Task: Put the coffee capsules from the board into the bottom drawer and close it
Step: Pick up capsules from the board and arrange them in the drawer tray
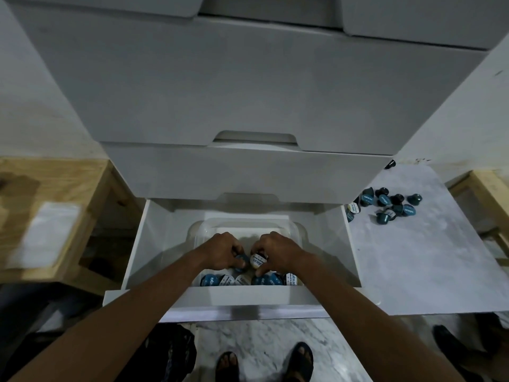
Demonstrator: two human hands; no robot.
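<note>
Both hands in the drawer: left hand pinches a blue capsule, right hand a white capsule.

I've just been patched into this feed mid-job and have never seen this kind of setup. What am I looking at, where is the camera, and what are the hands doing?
There is no machine here: a person works with bare hands, and the single wide-angle camera sits on their head, looking down.

The white bottom drawer is pulled open. Inside it a clear plastic tray already holds a row of coffee capsules.

The left hand closes its fingers on a blue capsule, and the right hand on a white-lidded capsule, both down in the tray.

To the right, on the marbled board, a loose pile of capsules still waits, so the job is unfinished.
</note>
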